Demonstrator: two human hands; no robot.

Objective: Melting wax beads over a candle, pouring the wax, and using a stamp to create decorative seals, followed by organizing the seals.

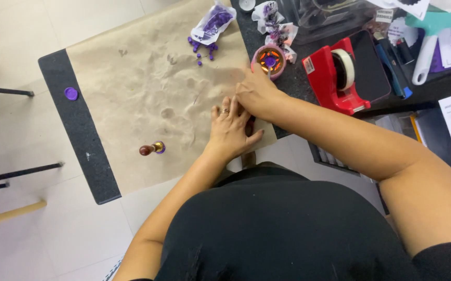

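My left hand (230, 127), with a ring on one finger, lies flat with fingers spread on the crumpled brown paper (142, 99) near its right edge. Just above it, my right hand (256, 92) reaches to a small pink wax warmer (269, 60) that glows orange inside. A spoon of purple wax sits on the warmer, and my right fingertips pinch its short handle. A wooden-handled seal stamp (152, 149) lies on the paper left of my left hand. A round purple wax seal (71, 93) sits on the black mat (85, 151).
A torn plastic bag of purple wax beads (212, 22) with loose beads (202, 49) lies at the paper's top. A red tape dispenser (340, 78), a teal-handled tool (428, 36), papers and clutter fill the dark desk to the right. Chair legs stand at the left.
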